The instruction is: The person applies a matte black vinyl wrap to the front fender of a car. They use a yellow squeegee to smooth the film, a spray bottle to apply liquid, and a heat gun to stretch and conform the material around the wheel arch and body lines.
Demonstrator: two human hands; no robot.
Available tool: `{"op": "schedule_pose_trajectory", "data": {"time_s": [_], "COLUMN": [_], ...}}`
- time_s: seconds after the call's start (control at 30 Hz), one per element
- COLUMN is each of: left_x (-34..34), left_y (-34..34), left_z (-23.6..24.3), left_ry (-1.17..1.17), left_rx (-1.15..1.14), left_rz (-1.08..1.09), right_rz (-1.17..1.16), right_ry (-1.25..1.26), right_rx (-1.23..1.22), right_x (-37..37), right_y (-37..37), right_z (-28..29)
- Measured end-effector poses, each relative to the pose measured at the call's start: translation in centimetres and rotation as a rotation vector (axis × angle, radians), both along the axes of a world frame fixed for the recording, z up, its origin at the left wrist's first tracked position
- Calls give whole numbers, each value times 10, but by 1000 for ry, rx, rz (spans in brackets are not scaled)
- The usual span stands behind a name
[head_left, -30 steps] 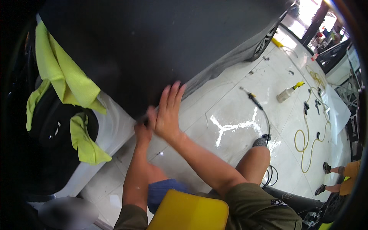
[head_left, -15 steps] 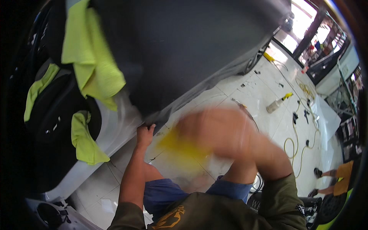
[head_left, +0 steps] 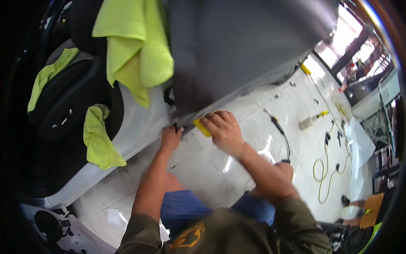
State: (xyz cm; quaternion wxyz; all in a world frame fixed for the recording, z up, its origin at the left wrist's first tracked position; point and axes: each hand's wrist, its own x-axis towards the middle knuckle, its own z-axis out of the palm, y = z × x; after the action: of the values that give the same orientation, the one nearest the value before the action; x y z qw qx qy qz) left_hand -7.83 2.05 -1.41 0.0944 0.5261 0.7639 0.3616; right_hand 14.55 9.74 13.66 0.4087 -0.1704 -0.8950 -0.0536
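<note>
Now, squeegee: my right hand [head_left: 226, 132] has the yellow squeegee [head_left: 202, 126] pressed against the lower edge of the dark grey car panel [head_left: 241, 51]; a second ago that hand lay flat and empty on the panel, and half a second ago it was a blur swinging in with something yellow.
Right hand: fingers curled down over the squeegee, closed on it, only the tool's left end showing past my fingertips.
Left hand: my left hand [head_left: 170, 137] is pinched shut at the panel's bottom corner, on what looks like the edge of the film; it has hardly shifted from a second ago.
Meaning: I judge the hand-smoothing has given way to tool work along the bottom edge.
Panel: it fills the upper middle, its lower rim just above the white tiled floor [head_left: 211, 173].
Around: a lime microfibre cloth [head_left: 135, 46] hangs beside the panel, another [head_left: 99, 139] droops over the white sill on the left; a spray bottle [head_left: 311, 120] and a yellow hose [head_left: 325, 169] lie well apart on the right.
</note>
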Motion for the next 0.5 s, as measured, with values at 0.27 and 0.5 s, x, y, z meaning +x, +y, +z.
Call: {"op": "schedule_pose_trajectory", "data": {"time_s": [0.27,0.5], "left_x": [1,-14], "left_y": [2,2], "left_z": [-4,7], "left_ry": [-15,20], "left_rx": [28,-78], "left_rz": [-15,-10], "right_rz": [-297,66], "right_ry": [297,-80], "right_rx": [231,-182], "right_x": [34,26], "right_y": [119,19], "right_z": [195,-36]}}
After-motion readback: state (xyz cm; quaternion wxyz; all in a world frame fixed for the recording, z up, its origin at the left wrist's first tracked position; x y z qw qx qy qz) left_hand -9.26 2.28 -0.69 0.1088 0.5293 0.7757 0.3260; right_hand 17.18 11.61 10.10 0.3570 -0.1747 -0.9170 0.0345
